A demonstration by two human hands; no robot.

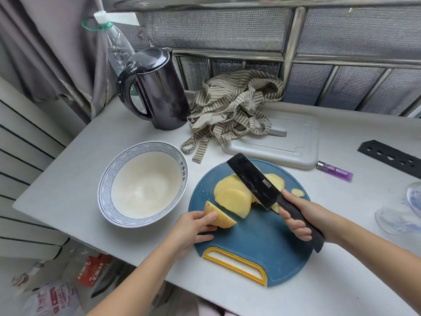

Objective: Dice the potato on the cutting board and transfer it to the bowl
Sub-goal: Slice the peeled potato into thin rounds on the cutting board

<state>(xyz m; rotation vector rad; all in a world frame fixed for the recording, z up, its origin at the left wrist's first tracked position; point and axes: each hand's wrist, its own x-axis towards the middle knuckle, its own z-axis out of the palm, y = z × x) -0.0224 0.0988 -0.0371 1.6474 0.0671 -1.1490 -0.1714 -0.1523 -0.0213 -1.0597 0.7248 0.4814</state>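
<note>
A round blue cutting board point(257, 238) with a yellow handle lies on the white table. Several yellow potato slices point(232, 197) are piled at its middle. My left hand point(193, 226) grips the uncut end piece of potato point(222, 218) at the board's left edge. My right hand point(296, 215) holds the handle of a black cleaver point(250, 181), whose blade is raised and tilted over the slices. An empty white bowl point(107, 179) with a blue pattern stands left of the board.
A black kettle point(157, 90) and a plastic bottle point(114, 46) stand at the back left. A striped cloth point(232, 106) lies partly on a white board point(291, 144). A purple lighter point(335, 171), a black sheath point(389, 156) and a glass point(401, 215) are on the right.
</note>
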